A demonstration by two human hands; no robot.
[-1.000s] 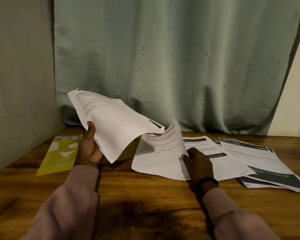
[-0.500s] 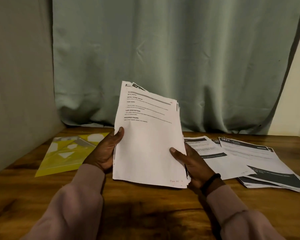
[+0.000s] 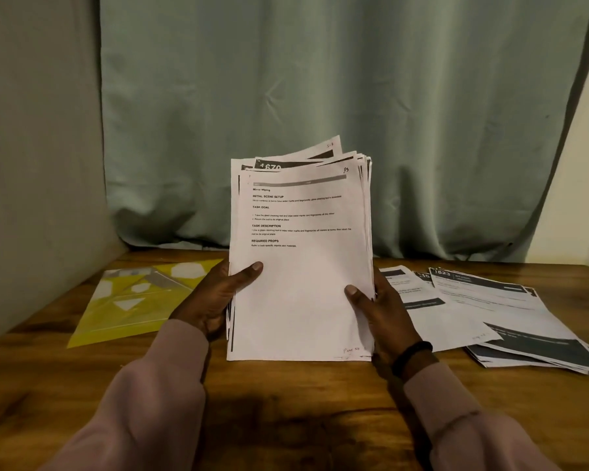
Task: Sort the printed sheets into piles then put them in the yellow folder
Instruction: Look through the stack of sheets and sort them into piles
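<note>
The stack of white printed paper sheets (image 3: 300, 266) stands upright in the middle of the view, its bottom edge on or just above the brown wooden surface (image 3: 286, 419); contact there cannot be told. The left hand (image 3: 215, 300) grasps the stack's left edge, thumb laid across the front page. The right hand (image 3: 381, 317) grasps the right edge the same way, so each grip is closed on the paper. The front page carries headings such as "TASK GOAL". The flat yellow plastic folder (image 3: 130, 304) lies on the surface to the left. Loose printed sheets with dark header bands (image 3: 490, 311) lie spread to the right. A grey-green curtain (image 3: 320, 96) hangs behind.
</note>
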